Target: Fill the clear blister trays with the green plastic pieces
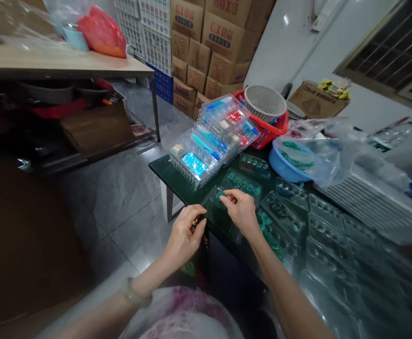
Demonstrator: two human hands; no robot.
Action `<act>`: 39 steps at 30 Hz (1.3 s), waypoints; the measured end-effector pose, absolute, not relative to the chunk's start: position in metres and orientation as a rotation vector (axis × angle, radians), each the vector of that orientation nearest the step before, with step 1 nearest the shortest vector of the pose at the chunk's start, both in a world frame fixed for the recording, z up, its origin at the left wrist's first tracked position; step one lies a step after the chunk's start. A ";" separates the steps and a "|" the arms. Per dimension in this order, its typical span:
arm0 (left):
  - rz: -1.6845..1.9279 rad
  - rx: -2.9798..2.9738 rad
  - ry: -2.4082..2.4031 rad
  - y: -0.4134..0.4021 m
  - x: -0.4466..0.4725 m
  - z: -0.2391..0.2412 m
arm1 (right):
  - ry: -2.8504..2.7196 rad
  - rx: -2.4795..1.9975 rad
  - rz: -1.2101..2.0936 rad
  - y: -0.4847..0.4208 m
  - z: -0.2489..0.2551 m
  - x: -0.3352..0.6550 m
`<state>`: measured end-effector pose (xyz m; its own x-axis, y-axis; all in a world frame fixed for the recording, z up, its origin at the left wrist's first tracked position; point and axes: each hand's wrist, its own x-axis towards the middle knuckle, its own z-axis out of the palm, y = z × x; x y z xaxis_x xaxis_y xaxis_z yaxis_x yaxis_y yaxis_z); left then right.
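My right hand is over a clear plastic tray near the corner of the dark green table. Its thumb and forefinger pinch what looks like a small green piece, mostly covered by the fingertips. Beside the tray's near edge is my left hand, fingers curled and thumb apart; black and gold specks show through the gap. Whether its palm hides anything cannot be seen. Just beyond lies another clear tray with green pieces in its hollows. Loose green pieces lie in a tray right of my right wrist.
Stacked clear packs with blue pens stand at the table's far corner. Behind them are a red basket and grey colander. A blue basin holds green pieces under plastic. More clear trays cover the right side.
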<state>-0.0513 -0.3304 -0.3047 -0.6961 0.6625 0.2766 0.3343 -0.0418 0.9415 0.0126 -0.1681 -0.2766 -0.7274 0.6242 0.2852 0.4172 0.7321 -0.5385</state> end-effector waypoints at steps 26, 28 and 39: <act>1.635 1.552 2.297 -0.318 -0.056 -0.323 | -2.430 -0.850 0.531 -0.143 -0.238 0.084; 1.651 1.569 2.252 -0.315 -0.047 -0.320 | -2.427 -0.968 0.470 -0.129 -0.240 0.117; 1.517 1.819 2.019 -0.287 -0.008 -0.298 | -2.981 -0.824 0.024 -0.095 -0.264 0.140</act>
